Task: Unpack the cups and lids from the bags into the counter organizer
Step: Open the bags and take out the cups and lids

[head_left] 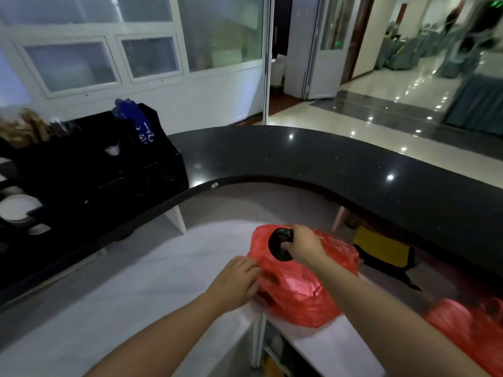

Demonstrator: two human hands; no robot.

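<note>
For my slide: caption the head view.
Right hand lifts black lids from red bag held by left hand.

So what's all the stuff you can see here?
red bag: one, red plastic, on the white lower counter, between the hands
second red bag: one, red, at the right edge, partly cut off
black lids: a stack, count unclear, black, held above the red bag
organizer: one, black, on the dark upper counter at left
white lids: a few, white, in the organizer's left end
blue packet: one, blue, standing in the organizer's top
yellow thing: one, yellow, under the dark counter
left hand: holds the bag's edge
right hand: grips the black lids
</note>
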